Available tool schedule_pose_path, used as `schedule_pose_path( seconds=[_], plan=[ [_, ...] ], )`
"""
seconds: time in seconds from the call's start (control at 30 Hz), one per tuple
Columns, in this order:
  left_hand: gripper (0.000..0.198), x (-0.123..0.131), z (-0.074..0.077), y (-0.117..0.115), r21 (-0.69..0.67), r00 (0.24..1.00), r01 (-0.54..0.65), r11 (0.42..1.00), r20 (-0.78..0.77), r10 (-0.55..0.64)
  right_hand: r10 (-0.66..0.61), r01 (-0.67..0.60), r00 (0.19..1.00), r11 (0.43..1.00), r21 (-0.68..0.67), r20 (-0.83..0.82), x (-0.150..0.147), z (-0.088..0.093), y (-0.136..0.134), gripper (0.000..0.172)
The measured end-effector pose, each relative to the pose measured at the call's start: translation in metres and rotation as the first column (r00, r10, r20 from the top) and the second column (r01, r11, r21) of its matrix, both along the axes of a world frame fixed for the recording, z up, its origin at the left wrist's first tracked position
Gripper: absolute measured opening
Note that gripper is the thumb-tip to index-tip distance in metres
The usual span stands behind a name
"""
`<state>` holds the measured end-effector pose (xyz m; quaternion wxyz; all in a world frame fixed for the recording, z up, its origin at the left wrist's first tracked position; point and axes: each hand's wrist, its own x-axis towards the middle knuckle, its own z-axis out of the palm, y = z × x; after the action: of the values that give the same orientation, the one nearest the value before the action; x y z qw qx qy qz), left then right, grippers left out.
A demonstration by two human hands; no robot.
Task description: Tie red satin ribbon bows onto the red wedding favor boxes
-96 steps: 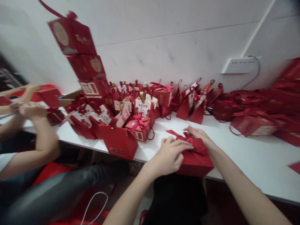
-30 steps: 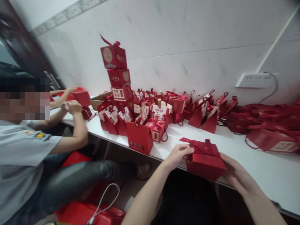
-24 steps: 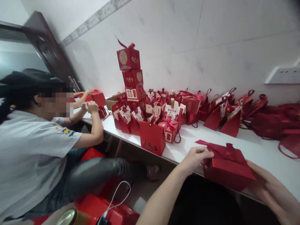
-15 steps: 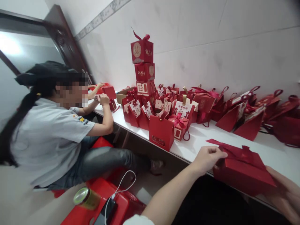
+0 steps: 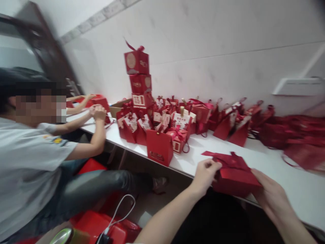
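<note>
A red gift box (image 5: pixel 235 177) with a red ribbon on its lid rests at the front edge of the white table (image 5: pixel 284 176). My left hand (image 5: pixel 206 174) pinches the box's left end, fingers closed. My right hand (image 5: pixel 269 193) cups the box's right side from behind. The picture is blurred by motion.
A crowd of red gift boxes and bags (image 5: pixel 177 125) fills the back of the table, with a stack of three boxes (image 5: pixel 138 79) rising by the wall. A person in a grey shirt (image 5: pixel 30 162) sits at left, hands on a red box (image 5: pixel 100 101). Red stools (image 5: pixel 101 227) stand below.
The view swung left toward the seated person, then back right. My hands went from working the ribbon on top to gripping the box's two ends.
</note>
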<state>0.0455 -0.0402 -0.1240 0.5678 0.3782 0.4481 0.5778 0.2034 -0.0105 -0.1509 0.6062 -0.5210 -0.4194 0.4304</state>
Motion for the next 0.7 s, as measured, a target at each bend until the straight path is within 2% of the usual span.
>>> schedule_pose_path(
  seconds=[0.07, 0.1, 0.17, 0.23, 0.3, 0.33, 0.37, 0.4, 0.43, 0.47, 0.5, 0.53, 0.57, 0.6, 0.63, 0.67, 0.7],
  plan=[
    [0.039, 0.004, -0.001, -0.007, 0.017, 1.0, 0.004, 1.0, -0.002, -0.004, -0.057, 0.057, 0.998, 0.998, -0.007, 0.005, 0.009, 0.01, -0.006, 0.041],
    [0.038, 0.005, -0.001, -0.01, 0.022, 1.0, 0.026, 0.999, -0.002, -0.026, -0.131, 0.129, 0.99, 0.991, 0.03, 0.044, 0.013, 0.015, -0.012, 0.043],
    [0.033, 0.009, -0.001, -0.015, 0.03, 0.995, 0.096, 0.995, -0.022, -0.096, -0.2, 0.176, 0.964, 0.974, 0.141, 0.173, 0.017, 0.024, -0.028, 0.043],
    [0.027, 0.011, 0.003, -0.02, 0.067, 0.978, 0.178, 0.982, -0.122, -0.169, -0.221, 0.145, 0.921, 0.959, 0.245, 0.322, 0.017, 0.027, -0.045, 0.043],
    [0.023, 0.009, 0.01, -0.026, 0.101, 0.919, 0.33, 0.939, -0.261, -0.295, -0.201, 0.071, 0.863, 0.957, 0.282, 0.464, 0.015, 0.024, -0.058, 0.049],
    [0.022, 0.006, 0.016, -0.03, 0.101, 0.854, 0.451, 0.887, -0.338, -0.395, -0.179, 0.037, 0.838, 0.961, 0.273, 0.515, 0.014, 0.021, -0.062, 0.053],
    [0.023, 0.001, 0.022, -0.034, 0.076, 0.743, 0.603, 0.794, -0.416, -0.525, -0.153, 0.011, 0.822, 0.967, 0.253, 0.549, 0.013, 0.018, -0.064, 0.056],
    [0.024, -0.006, 0.03, -0.036, 0.033, 0.598, 0.746, 0.665, -0.471, -0.648, -0.125, -0.009, 0.817, 0.973, 0.229, 0.563, 0.013, 0.015, -0.064, 0.055],
    [0.025, -0.013, 0.037, -0.038, 0.004, 0.475, 0.837, 0.547, -0.5, -0.724, -0.093, -0.03, 0.825, 0.978, 0.207, 0.557, 0.014, 0.012, -0.062, 0.052],
    [0.026, -0.02, 0.044, -0.037, 0.002, 0.39, 0.893, 0.451, -0.503, -0.771, -0.059, -0.052, 0.842, 0.981, 0.19, 0.536, 0.015, 0.01, -0.06, 0.047],
    [0.026, -0.027, 0.05, -0.034, 0.05, 0.4, 0.901, 0.432, -0.481, -0.78, -0.022, -0.078, 0.862, 0.982, 0.175, 0.507, 0.017, 0.008, -0.056, 0.042],
    [0.027, -0.032, 0.055, -0.027, 0.128, 0.487, 0.863, 0.488, -0.465, -0.739, 0.012, -0.103, 0.88, 0.981, 0.166, 0.475, 0.019, 0.007, -0.052, 0.037],
    [0.029, -0.035, 0.056, -0.018, 0.223, 0.623, 0.769, 0.599, -0.468, -0.626, 0.036, -0.12, 0.894, 0.98, 0.161, 0.446, 0.021, 0.006, -0.049, 0.033],
    [0.029, -0.037, 0.055, -0.007, 0.303, 0.737, 0.64, 0.706, -0.502, -0.452, 0.041, -0.119, 0.905, 0.98, 0.159, 0.424, 0.023, 0.006, -0.045, 0.03],
    [0.026, -0.036, 0.052, 0.005, 0.358, 0.791, 0.5, 0.789, -0.559, -0.248, 0.025, -0.098, 0.911, 0.983, 0.157, 0.411, 0.024, 0.005, -0.043, 0.029],
    [0.027, -0.033, 0.047, 0.017, 0.401, 0.779, 0.397, 0.826, -0.623, -0.072, -0.008, -0.06, 0.914, 0.986, 0.155, 0.405, 0.025, 0.004, -0.042, 0.029],
    [0.028, -0.03, 0.04, 0.027, 0.438, 0.737, 0.351, 0.828, -0.674, 0.044, -0.042, -0.022, 0.915, 0.988, 0.152, 0.402, 0.025, 0.003, -0.041, 0.029]
  ],
)
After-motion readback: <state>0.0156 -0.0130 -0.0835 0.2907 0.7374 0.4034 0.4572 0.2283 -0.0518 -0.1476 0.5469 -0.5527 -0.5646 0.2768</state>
